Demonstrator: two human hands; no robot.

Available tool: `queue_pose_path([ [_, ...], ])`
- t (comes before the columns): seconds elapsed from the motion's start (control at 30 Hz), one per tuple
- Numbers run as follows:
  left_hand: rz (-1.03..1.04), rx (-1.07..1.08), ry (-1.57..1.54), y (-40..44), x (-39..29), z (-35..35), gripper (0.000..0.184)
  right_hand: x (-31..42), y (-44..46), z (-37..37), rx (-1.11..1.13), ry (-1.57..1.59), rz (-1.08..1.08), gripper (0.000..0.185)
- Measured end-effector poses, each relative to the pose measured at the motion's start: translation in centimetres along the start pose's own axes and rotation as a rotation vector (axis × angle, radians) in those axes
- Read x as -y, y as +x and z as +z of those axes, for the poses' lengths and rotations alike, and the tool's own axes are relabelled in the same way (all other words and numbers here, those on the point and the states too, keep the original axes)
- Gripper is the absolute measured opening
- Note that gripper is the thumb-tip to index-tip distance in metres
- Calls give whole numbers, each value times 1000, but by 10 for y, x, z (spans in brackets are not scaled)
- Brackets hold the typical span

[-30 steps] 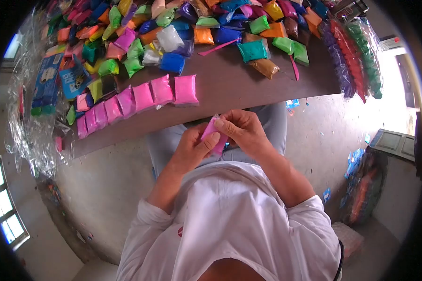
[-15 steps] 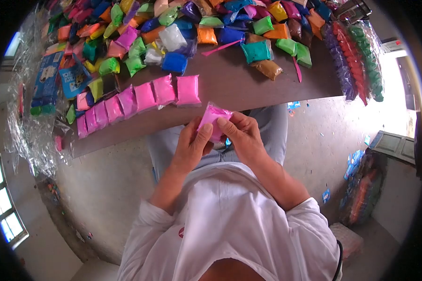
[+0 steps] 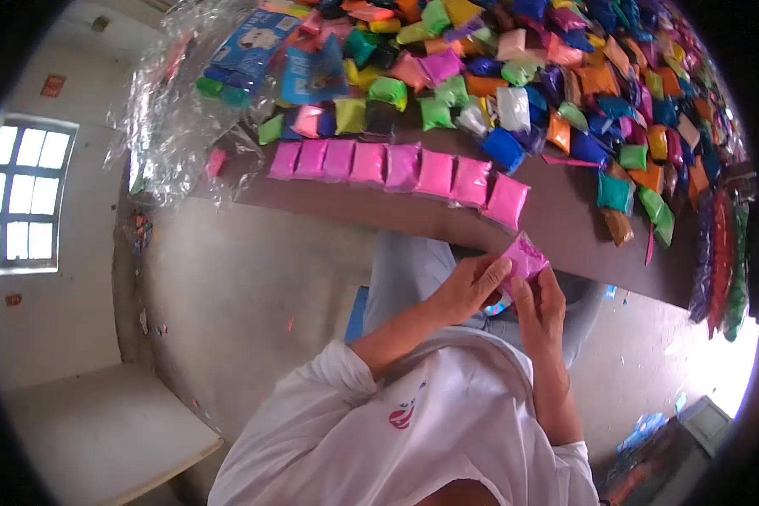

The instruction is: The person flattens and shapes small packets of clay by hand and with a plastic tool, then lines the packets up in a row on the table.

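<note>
Between my two hands is a small pink packet in clear plastic, held just off the table's front edge. My left hand pinches its left side, thumb on top. The right hand grips its lower right side, with the thumb against the near face. Beyond the packet, a row of similar pink packets lies along the front of the brown table. The row's rightmost packet is tilted and nearest to my hands. Fingers underneath the held packet are partly hidden.
A large heap of packets in many colours covers the table's back. Crumpled clear plastic and blue printed bags lie at the left. Long strips of purple, red and green packets hang over the right edge.
The view has turned left, so the table and hands appear farther right. Both hands still hold the pink packet, now with its upper part less covered.
</note>
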State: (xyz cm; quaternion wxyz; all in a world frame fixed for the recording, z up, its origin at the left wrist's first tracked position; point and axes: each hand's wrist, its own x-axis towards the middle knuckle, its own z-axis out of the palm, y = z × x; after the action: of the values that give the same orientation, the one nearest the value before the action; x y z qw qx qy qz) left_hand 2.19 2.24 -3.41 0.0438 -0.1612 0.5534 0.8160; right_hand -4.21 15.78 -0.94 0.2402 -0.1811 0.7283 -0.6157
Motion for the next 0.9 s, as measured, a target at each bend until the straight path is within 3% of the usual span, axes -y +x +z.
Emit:
queue_pose_path([
  [0.1, 0, -11, 45, -1, 9, 1, 41, -2, 4, -4, 51, -248, -151, 8],
  [0.17, -23, 39, 35, -2, 10, 3, 40, 2, 6, -9, 50, -226, -174, 6],
  [0.23, -13, 88, 13, -4, 11, 1, 41, 5, 8, -17, 151, -169, -129, 6],
  [0.27, -8, 133, 39, -6, 12, 0, 42, 7, 6, -17, 167, 17, -32, 9],
  [0.4, 43, 150, -23, -12, 7, 2, 44, 10, 8, -33, 385, 9, 167, 17],
  [0.5, -73, -15, 104, -13, 9, 0, 46, 1, 8, -22, 219, -110, 286, 18],
  [0.53, -20, -47, 92, -14, -5, 3, 47, -5, 9, -15, 173, -141, 217, 17],
  [0.67, -35, -32, 34, -9, 1, 2, 43, 3, 9, -5, 144, 70, 83, 16],
  [0.7, -19, -47, 38, -8, -3, 4, 42, -4, 8, -7, 111, 49, 102, 16],
  [0.77, -5, -42, 37, -3, -5, 3, 41, -17, 10, -9, 163, 476, 215, 30],
  [0.9, -28, -116, 49, 2, -7, 6, 43, -15, 10, -9, 178, 729, 249, 37],
])
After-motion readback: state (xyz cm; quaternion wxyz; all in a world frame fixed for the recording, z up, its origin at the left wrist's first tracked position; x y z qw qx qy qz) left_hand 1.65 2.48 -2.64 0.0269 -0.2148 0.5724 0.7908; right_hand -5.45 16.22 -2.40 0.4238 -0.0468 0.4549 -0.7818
